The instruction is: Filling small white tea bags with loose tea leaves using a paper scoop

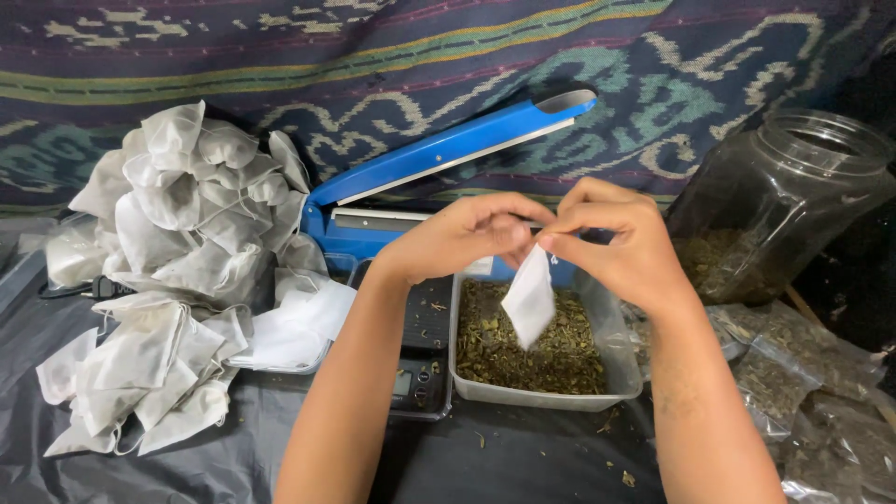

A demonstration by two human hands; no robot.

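A rectangular clear plastic tub sat on the dark sheet in front of the person, its floor covered with dried green leaf. To the right a large clear jar lay tilted with its mouth open, a low layer of the same dried leaf in its bottom, and beside it at the lower right lay several clear plastic bags of leaf. Over the tub both hands met: the left hand and the right hand each pinched, fingers close together, the top edge of a small white filter bag, which hung down slanted just above the leaf. Whether anything was in it I could not tell. To the left lay a loose heap of white filter bags, crumpled, some with strings. Behind the tub stood a blue heat sealer with its arm raised, and a small black scale lay partly under the left forearm. A patterned woven cloth hung along the back.
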